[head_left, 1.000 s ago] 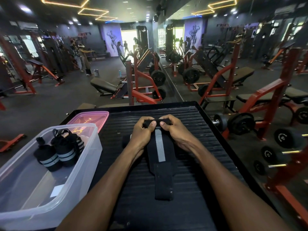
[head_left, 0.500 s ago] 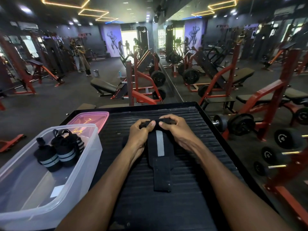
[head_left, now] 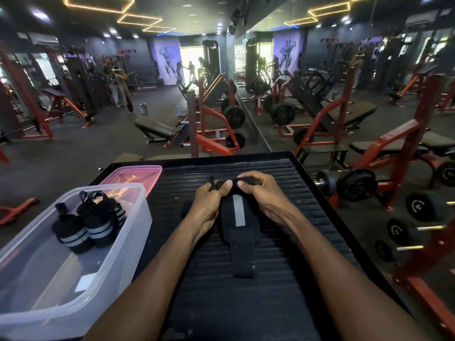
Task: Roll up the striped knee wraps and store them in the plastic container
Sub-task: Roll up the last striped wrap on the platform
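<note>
My left hand and right hand curl fingers around the knee wrap roll on the ribbed tabletop, gym machines beyond.

Left hand: fingers curled, thumb extended inward, forearm bare and outstretched. Right hand: fingers curled, thumb tip facing left thumb, forearm bare, angled inward.

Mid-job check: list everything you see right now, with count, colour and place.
knee wrap: one, black with grey stripe, half rolled on the platform
rolled wraps: at least two, black with grey stripes, in the container's far end
plastic container: one, clear, left
lid: one, pink, behind the container
platform: one, black, ribbed
dumbbells: several, black, right
left hand: grips the roll
right hand: grips the roll
</note>
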A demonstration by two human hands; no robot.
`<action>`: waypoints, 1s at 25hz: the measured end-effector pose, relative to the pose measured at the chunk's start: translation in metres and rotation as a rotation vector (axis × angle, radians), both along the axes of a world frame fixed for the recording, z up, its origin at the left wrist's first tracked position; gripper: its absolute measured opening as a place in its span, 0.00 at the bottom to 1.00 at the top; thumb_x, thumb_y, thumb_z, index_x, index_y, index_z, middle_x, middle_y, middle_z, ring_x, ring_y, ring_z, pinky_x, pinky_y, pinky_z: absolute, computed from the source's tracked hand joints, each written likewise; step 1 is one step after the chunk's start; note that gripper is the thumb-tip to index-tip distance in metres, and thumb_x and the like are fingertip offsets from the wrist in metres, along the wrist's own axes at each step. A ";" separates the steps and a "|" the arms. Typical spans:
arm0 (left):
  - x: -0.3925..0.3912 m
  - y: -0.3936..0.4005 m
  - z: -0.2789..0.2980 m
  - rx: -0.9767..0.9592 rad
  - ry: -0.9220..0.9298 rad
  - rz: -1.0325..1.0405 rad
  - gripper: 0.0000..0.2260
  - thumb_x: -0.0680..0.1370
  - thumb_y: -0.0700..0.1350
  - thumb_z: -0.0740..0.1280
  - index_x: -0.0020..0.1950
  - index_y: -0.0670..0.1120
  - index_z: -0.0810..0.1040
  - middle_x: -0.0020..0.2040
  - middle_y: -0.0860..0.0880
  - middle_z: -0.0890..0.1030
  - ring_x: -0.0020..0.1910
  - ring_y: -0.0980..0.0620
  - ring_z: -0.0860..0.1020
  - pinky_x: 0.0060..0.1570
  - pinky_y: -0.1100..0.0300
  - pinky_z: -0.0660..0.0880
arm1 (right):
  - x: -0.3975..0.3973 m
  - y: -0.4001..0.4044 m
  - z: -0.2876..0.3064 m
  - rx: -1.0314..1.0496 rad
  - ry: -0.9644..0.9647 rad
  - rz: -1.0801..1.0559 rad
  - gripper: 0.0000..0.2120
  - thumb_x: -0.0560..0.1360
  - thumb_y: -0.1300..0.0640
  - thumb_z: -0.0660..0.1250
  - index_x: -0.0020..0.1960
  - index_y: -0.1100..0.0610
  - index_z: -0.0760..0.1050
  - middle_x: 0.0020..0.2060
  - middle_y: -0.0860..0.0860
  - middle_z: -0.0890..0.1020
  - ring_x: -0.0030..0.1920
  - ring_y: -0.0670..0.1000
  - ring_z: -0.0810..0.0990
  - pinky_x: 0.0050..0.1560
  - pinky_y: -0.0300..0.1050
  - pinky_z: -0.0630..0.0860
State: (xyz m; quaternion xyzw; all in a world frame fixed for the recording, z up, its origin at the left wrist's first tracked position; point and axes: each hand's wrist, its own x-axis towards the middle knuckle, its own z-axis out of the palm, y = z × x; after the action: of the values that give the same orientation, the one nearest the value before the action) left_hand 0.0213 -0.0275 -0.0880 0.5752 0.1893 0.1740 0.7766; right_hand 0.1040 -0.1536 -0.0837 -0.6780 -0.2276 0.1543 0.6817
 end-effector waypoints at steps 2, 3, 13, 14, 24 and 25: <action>0.001 0.001 -0.003 0.066 -0.005 0.044 0.06 0.76 0.36 0.72 0.52 0.42 0.82 0.49 0.42 0.86 0.53 0.44 0.84 0.55 0.51 0.80 | -0.001 0.002 0.000 -0.058 0.089 0.033 0.12 0.76 0.48 0.71 0.51 0.57 0.81 0.49 0.55 0.86 0.53 0.54 0.85 0.60 0.55 0.79; 0.001 0.001 -0.002 0.099 -0.003 0.052 0.07 0.76 0.35 0.72 0.52 0.44 0.82 0.50 0.43 0.85 0.53 0.45 0.83 0.54 0.53 0.80 | 0.000 0.002 -0.001 -0.105 0.065 0.035 0.15 0.76 0.46 0.70 0.52 0.58 0.81 0.49 0.56 0.86 0.53 0.56 0.85 0.60 0.58 0.79; 0.002 0.001 -0.001 -0.049 -0.031 -0.014 0.08 0.78 0.37 0.69 0.56 0.38 0.81 0.53 0.37 0.85 0.55 0.38 0.83 0.59 0.43 0.78 | 0.000 -0.001 0.001 -0.024 0.037 0.054 0.06 0.77 0.57 0.71 0.54 0.56 0.79 0.48 0.52 0.86 0.51 0.52 0.85 0.54 0.50 0.82; 0.002 0.001 -0.001 -0.034 -0.036 -0.007 0.06 0.79 0.36 0.68 0.55 0.39 0.80 0.52 0.37 0.84 0.55 0.38 0.82 0.58 0.43 0.79 | -0.001 0.000 0.002 -0.026 0.101 0.060 0.07 0.77 0.54 0.71 0.53 0.56 0.79 0.48 0.54 0.86 0.51 0.55 0.86 0.53 0.54 0.82; -0.001 -0.001 0.004 -0.042 -0.034 -0.033 0.07 0.80 0.40 0.68 0.57 0.40 0.78 0.50 0.38 0.83 0.44 0.42 0.83 0.37 0.51 0.82 | -0.003 -0.003 0.005 0.036 0.034 0.051 0.10 0.77 0.65 0.70 0.56 0.55 0.80 0.45 0.54 0.84 0.42 0.54 0.84 0.38 0.51 0.83; -0.002 -0.001 0.003 -0.008 -0.039 -0.025 0.07 0.79 0.39 0.68 0.57 0.41 0.78 0.49 0.39 0.83 0.44 0.42 0.83 0.39 0.51 0.82 | -0.004 -0.002 0.004 0.047 0.093 0.065 0.08 0.77 0.62 0.71 0.55 0.56 0.80 0.44 0.54 0.84 0.39 0.54 0.85 0.34 0.50 0.81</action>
State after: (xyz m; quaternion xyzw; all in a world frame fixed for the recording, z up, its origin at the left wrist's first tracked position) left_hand 0.0196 -0.0282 -0.0852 0.5710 0.1677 0.1746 0.7845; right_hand 0.1003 -0.1556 -0.0794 -0.6459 -0.2211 0.2025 0.7021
